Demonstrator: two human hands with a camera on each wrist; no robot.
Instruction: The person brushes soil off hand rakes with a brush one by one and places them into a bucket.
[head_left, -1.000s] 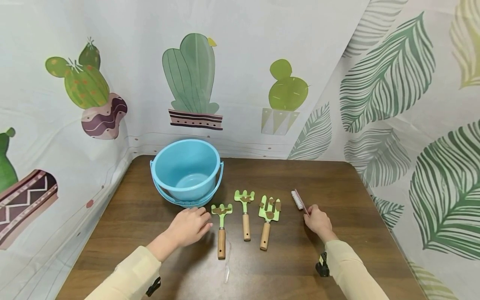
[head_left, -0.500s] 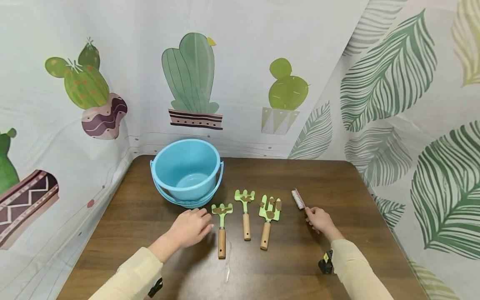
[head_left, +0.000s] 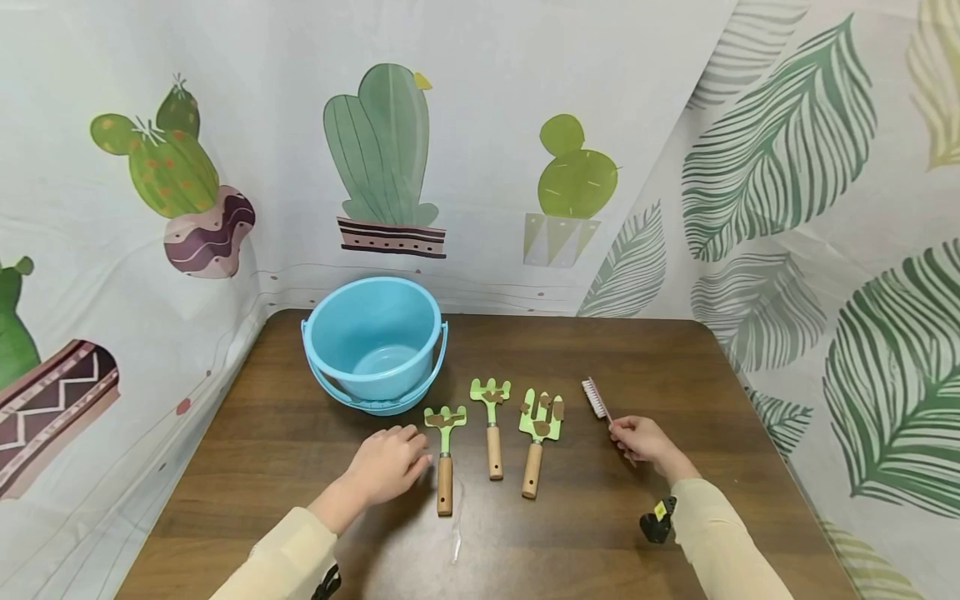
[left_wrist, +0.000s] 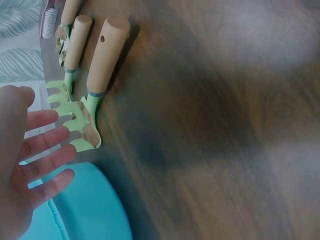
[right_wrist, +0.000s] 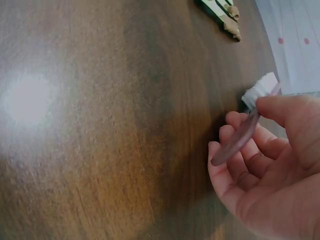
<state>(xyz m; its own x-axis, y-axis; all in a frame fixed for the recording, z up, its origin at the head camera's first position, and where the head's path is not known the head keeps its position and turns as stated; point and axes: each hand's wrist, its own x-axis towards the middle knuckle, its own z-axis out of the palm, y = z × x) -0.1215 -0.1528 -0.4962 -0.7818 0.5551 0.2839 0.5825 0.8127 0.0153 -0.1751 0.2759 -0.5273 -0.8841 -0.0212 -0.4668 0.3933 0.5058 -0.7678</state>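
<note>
My right hand [head_left: 643, 440] pinches the pinkish handle of a white-bristled scrub brush [head_left: 595, 398] at the right of the table. In the right wrist view the thumb presses on the brush handle [right_wrist: 239, 141], fingers curled beneath it. My left hand [head_left: 386, 465] holds nothing, its fingers [left_wrist: 47, 137] loosely extended beside the leftmost green hand rake [head_left: 445, 467]. A second hand rake [head_left: 492, 433] and a wider garden fork [head_left: 535, 442] lie to its right. All three have wooden handles and brown patches on their green heads.
A light-blue bucket [head_left: 375, 325] stands at the back left, its handle lowered toward the front. The wooden table [head_left: 570, 550] meets a cloth backdrop [head_left: 480, 167] printed with cacti and leaves.
My right hand has turned, so more of the brush handle shows below its fingers. The left hand has shifted slightly right and down. The tools and bucket have stayed put.
</note>
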